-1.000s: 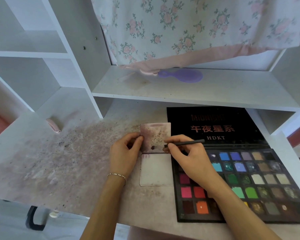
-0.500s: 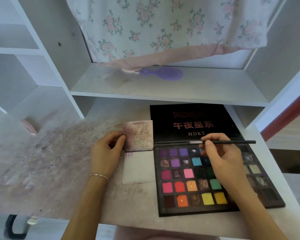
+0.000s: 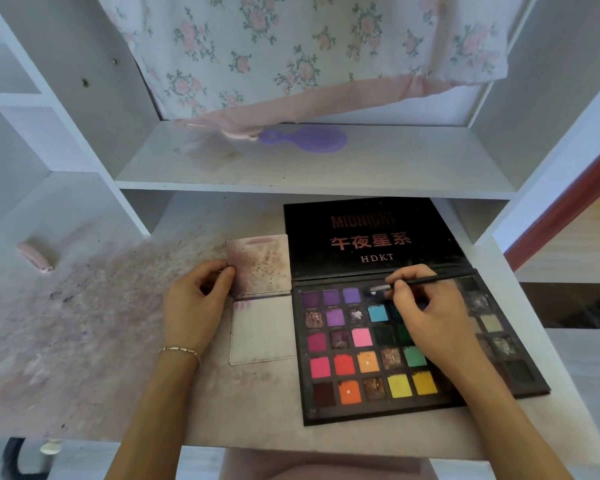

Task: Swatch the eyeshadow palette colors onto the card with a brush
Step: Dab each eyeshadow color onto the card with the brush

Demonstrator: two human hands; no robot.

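Head view: our right hand (image 3: pixel 426 306) has carried the thin black brush (image 3: pixel 430 280) from the stained white card (image 3: pixel 258 268), which our left hand (image 3: pixel 194 306) pinches, to the black multicoloured eyeshadow palette (image 3: pixel 361 362), reloading colour.

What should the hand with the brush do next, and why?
Probably carry the brush left to the card and stroke it there: the right hand has its tip in the palette's top row, and the left hand steadies the card.
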